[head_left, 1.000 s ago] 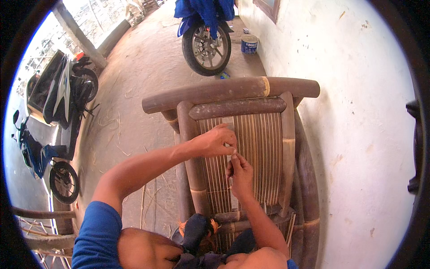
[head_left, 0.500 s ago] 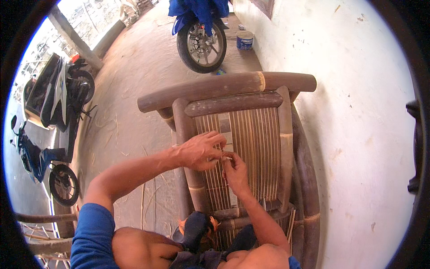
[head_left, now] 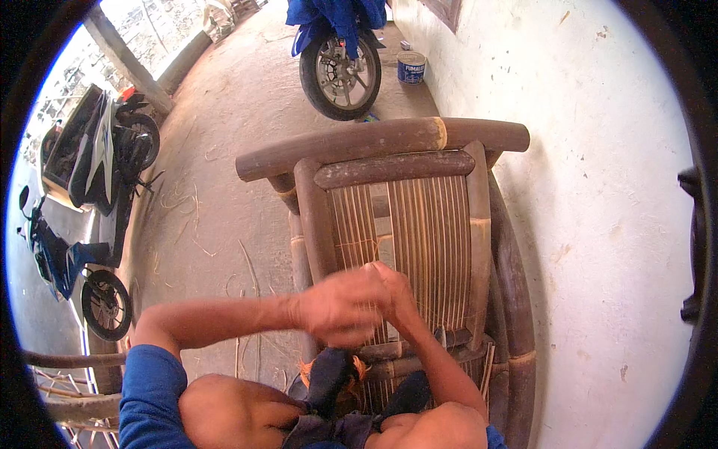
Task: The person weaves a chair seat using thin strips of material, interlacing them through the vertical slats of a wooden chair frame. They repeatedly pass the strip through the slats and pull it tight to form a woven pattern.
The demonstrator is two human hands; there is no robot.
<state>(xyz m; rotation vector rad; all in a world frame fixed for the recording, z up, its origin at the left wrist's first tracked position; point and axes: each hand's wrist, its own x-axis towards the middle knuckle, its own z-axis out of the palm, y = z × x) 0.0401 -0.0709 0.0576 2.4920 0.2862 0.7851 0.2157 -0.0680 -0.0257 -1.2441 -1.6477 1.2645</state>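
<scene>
A dark brown bamboo chair (head_left: 389, 138) stands before me, its panel strung with thin pale slats (head_left: 430, 247) and split by a gap. Across the slats left of this gap runs a thin orange cord (head_left: 359, 243). Just below the cord, my left hand (head_left: 340, 305) hovers over the panel, smeared by motion, so its fingers do not read clearly. My right hand (head_left: 398, 292) is against it, fingers closed in a pinch; what they grip is hidden.
A wheel under a blue cover (head_left: 340, 78) and a blue bucket (head_left: 410, 67) stand beyond the chair. Motorbikes (head_left: 60, 243) are at the left. A white wall (head_left: 598, 224) rises at the right. Loose strips (head_left: 250, 269) litter the floor.
Both hands have come down toward me from the middle of the panel. The orange cord on the left slats now shows where they were.
</scene>
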